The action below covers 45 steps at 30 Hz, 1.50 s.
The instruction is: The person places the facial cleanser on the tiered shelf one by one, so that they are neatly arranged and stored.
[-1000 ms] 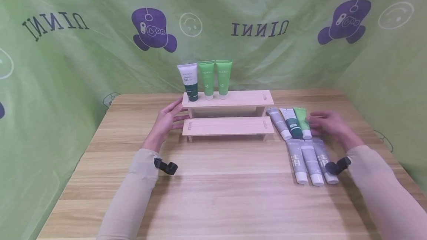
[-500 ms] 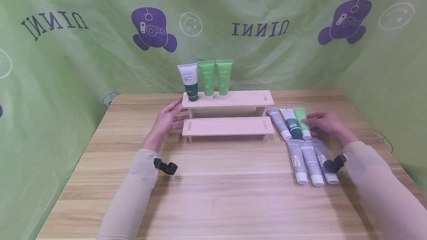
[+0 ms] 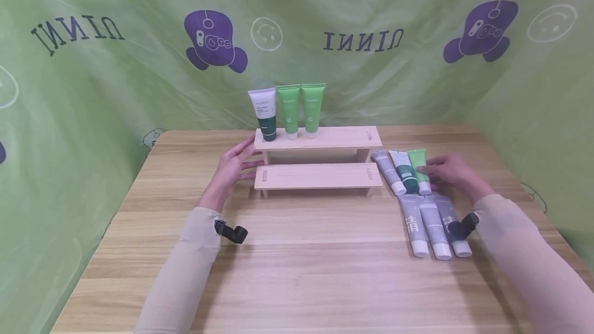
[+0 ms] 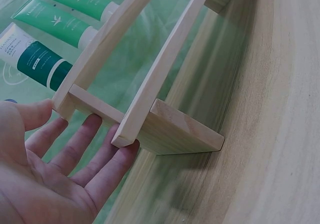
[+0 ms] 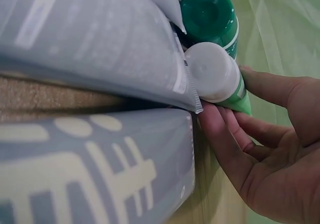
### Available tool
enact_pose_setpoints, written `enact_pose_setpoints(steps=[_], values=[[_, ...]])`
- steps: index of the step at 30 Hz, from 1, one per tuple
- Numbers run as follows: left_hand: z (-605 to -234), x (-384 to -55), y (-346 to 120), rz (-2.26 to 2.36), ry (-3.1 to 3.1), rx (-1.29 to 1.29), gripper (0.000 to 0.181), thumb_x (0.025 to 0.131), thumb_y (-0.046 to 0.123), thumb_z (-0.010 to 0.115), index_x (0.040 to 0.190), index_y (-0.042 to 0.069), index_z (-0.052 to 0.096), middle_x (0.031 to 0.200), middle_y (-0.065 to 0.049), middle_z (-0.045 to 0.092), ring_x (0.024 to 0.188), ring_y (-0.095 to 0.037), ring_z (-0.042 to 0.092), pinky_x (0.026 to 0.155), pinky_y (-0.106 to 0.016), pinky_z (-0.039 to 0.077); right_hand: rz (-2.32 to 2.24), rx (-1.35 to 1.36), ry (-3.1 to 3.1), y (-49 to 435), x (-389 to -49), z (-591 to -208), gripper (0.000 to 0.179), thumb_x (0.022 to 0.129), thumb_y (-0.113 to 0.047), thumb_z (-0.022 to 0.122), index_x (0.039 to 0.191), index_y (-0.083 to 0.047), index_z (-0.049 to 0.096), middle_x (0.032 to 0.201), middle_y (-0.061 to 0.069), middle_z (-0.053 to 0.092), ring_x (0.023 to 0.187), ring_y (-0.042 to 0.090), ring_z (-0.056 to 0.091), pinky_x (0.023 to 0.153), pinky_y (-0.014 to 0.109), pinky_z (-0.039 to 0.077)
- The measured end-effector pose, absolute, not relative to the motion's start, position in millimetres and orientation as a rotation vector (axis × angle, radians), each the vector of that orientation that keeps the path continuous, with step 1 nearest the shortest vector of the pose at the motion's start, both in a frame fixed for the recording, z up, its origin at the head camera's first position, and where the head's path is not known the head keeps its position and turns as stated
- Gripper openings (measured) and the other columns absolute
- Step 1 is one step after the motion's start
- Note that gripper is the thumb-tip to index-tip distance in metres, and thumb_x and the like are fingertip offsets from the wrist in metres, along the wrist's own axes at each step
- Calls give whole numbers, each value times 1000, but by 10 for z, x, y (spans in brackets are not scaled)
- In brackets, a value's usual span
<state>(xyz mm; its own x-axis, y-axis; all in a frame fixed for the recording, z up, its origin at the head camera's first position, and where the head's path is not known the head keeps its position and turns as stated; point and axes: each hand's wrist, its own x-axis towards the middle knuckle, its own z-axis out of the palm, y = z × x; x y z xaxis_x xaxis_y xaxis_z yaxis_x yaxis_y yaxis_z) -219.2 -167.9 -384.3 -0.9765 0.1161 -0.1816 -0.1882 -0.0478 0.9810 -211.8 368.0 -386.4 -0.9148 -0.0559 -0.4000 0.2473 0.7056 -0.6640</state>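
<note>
At the left end of a two-tier wooden display stand (image 3: 320,175), my left hand (image 3: 230,169) touches the board ends with extended fingers and thumb (image 4: 37,115). On the upper tier a white and dark green tube (image 3: 266,115) and two light green tubes (image 3: 290,112) stand upright on their caps. My right hand (image 3: 452,173) pinches a light green squeeze tube (image 3: 418,161) between thumb and fingers, near its white cap (image 5: 212,73). That tube lies at the right of a row, beside a white and green tube (image 3: 405,171) and a grey tube (image 3: 389,173).
Several grey tubes with white caps (image 3: 433,226) lie side by side nearer the front of the wooden table (image 3: 297,277), under my right wrist. A green printed curtain (image 3: 362,81) hangs behind the table and along both sides.
My right hand has moved slightly left onto the light green tube and now pinches it; the tube has shifted a little left. My left hand stays at the stand.
</note>
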Motion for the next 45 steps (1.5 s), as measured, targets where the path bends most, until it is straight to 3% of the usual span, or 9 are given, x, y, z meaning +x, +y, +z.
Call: enact_pose_setpoints(steps=[11, 17, 22, 28, 37, 45], values=[[-3848, -2188, -1678, 2119, 2024, -74, 49, 107, 31, 50, 155, 28, 41, 143, -18, 54, 124, -37, 58, 99, -54, 51, -1209, 160, 2432, 3730, -2098, -3905, 81, 100, -32, 65, 146, 21, 25, 128, 37, 56, 96, 21, 68, 84, 36, 58], [-3851, -2191, -1687, 2102, 2042, -70, 49, 107, 32, 50, 155, 28, 40, 143, -17, 54, 123, -37, 59, 98, -54, 51, -1280, 163, 2411, 3750, -2067, -3881, 79, 100, -32, 64, 147, 19, 24, 121, 26, 61, 94, 16, 66, 84, 32, 57], [-3848, -2193, -1694, 2101, 2039, -69, 49, 107, 33, 50, 155, 29, 41, 143, -17, 54, 123, -36, 59, 98, -54, 51, -1287, 152, 2423, 3753, -2024, -3777, 82, 100, -37, 64, 149, 15, 24, 127, 26, 58, 102, 20, 63, 93, 38, 55], [-3855, -2203, -1693, 2102, 2036, -66, 49, 107, 32, 50, 155, 28, 40, 144, -17, 53, 124, -37, 58, 99, -55, 50, -1360, 125, 2425, 3717, -1996, -3690, 81, 100, -35, 64, 151, 14, 24, 121, 16, 62, 96, 13, 65, 91, 39, 57], [-3849, -2196, -1694, 2100, 2033, -60, 50, 107, 34, 50, 155, 28, 40, 145, -18, 52, 124, -37, 58, 98, -54, 51, -1496, 79, 2417, 3485, -1932, -3522, 83, 100, -32, 65, 155, 9, 19, 143, 32, 40, 94, 10, 66, 92, 42, 56], [-3835, -2187, -1683, 2100, 2038, -57, 49, 107, 33, 49, 156, 28, 40, 144, -17, 53, 124, -37, 58, 99, -55, 50, -1571, 33, 2450, 3201, -1900, -3296, 76, 99, -30, 66, 153, 6, 26, 147, 28, 40, 98, 6, 63, 90, 39, 58]])
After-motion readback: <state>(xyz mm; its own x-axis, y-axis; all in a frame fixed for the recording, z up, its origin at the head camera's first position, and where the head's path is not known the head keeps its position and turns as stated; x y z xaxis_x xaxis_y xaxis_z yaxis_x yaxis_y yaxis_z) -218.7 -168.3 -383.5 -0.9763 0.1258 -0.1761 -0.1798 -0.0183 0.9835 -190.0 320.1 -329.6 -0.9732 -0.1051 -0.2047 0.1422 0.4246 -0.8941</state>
